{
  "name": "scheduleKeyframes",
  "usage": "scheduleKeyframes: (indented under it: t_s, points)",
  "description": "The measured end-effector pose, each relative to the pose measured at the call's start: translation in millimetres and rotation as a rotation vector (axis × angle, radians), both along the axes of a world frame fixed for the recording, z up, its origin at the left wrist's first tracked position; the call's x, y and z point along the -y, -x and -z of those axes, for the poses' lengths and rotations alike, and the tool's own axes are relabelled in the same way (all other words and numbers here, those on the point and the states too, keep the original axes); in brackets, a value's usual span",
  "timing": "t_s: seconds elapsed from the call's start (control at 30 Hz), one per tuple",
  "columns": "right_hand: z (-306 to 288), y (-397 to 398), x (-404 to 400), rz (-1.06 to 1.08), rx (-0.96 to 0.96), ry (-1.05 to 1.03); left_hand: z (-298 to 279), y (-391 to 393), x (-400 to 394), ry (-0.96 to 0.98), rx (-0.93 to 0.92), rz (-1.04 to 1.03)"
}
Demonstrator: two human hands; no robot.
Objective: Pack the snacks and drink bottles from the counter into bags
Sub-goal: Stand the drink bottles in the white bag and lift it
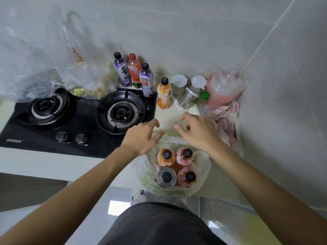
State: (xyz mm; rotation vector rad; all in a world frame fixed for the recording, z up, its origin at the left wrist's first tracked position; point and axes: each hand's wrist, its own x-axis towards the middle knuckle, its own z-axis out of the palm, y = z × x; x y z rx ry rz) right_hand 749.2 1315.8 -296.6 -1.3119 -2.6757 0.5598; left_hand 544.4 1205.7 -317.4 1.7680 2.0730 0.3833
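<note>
Both hands reach forward over the pale worktop [169,117] and both are empty, with the fingers spread and loosely curled. The left hand [141,137] hovers near the front right corner of the black gas stove [74,119]. The right hand [196,131] is just beside it, above the far edge of the white plastic bag [200,167]; a small gap stays between the two hands, and I cannot tell if they touch the bag.

The bag stands open at the near edge of the worktop, close to the person's body. Four drink bottles stand upright inside it, packed together — an orange bottle [166,156] and a pink bottle [184,155] at the back, a grey-topped bottle [166,177] and a second pink bottle [188,177] at the front.

Further back, one more orange bottle [164,93] stands alone on the worktop, right of the stove. Three bottles stand against the wall behind the stove: a purple bottle [122,69], a red-capped bottle [134,70] and another purple-labelled bottle [146,80]. To the right are some jars with white lids [179,84], a pink stack of plastic cups [223,89] and a pink-and-white cloth [226,121]. A large clear bag [35,55] hangs at the upper left — its contents are blurred.
</note>
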Motion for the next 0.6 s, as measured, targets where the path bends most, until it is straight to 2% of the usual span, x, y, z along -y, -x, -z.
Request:
scheduleKeyframes:
  t_s: [0.27,0.43,0.6]
  points:
    - [3.4,94.2,-95.9,0.006,0.055,-0.012,-16.1,63.9,-108.4,-0.032,-0.09,-0.155]
    - [12.5,126.8,-125.4,0.039,0.08,0.025,-27.6,88.4,-165.4,0.049,-0.15,-0.256]
    - [24.1,137.0,-135.5,0.029,0.122,0.016,-13.5,108.1,-198.9,0.187,-0.181,-0.208]
